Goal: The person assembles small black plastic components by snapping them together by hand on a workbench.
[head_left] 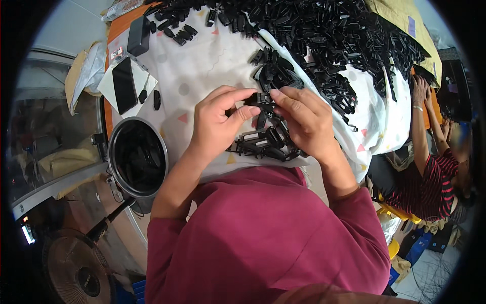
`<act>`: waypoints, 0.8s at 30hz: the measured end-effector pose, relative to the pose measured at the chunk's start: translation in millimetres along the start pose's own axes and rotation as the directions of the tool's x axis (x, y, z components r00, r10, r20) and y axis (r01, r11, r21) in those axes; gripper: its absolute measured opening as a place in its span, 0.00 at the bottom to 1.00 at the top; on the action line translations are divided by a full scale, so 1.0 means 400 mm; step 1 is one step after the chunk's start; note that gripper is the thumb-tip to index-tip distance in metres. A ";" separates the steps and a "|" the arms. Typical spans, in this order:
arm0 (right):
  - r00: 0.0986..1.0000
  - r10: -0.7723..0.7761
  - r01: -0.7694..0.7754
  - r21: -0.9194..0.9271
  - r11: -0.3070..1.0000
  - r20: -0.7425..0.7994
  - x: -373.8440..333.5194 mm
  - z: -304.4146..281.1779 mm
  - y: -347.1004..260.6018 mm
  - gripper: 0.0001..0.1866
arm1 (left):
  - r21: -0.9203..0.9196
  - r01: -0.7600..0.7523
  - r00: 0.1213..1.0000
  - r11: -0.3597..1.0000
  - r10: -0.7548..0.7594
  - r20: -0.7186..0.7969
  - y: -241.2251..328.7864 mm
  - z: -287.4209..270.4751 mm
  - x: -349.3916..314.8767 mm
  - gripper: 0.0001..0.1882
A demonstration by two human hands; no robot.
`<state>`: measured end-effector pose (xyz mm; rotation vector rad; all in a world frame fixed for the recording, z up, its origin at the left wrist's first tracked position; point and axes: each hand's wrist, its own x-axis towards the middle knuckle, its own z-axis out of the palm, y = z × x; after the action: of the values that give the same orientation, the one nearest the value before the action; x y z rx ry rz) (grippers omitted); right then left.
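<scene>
Between my hands, above the cloth-covered table, is a small black plastic piece. My left hand pinches its left side with thumb and forefinger. On its right side, my right hand grips with the thumb and fingertips; those fingers hide part of it. Right below my hands lies a loose pile of similar black pieces, some with a pale strip. Another small heap of black pieces sits just beyond my fingers.
A large mound of black pieces covers the far and right table. At left are a phone, a black box and a round bin holding dark pieces. A fan stands lower left. A co-worker's arms reach in at right.
</scene>
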<state>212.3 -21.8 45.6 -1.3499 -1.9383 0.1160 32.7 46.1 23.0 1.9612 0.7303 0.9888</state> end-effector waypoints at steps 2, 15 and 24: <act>1.000 -0.001 0.001 0.003 1.000 0.014 -0.004 0.001 -0.004 0.20 | -0.005 0.004 1.000 1.000 -0.003 0.016 0.011 -0.012 0.006 0.16; 0.699 0.642 -0.664 0.620 0.419 0.314 -0.014 0.058 -0.031 0.15 | -0.821 0.413 0.823 0.396 -0.548 0.149 -0.002 0.065 -0.018 0.12; 0.695 0.648 -0.603 0.743 0.291 0.310 -0.055 0.115 0.021 0.08 | -0.869 0.485 0.756 0.095 -0.545 0.362 -0.093 0.104 0.001 0.13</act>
<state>193.5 -21.2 -2.5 -1.3067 -0.8866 1.2153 63.0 48.8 -23.8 0.4843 0.5624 0.7022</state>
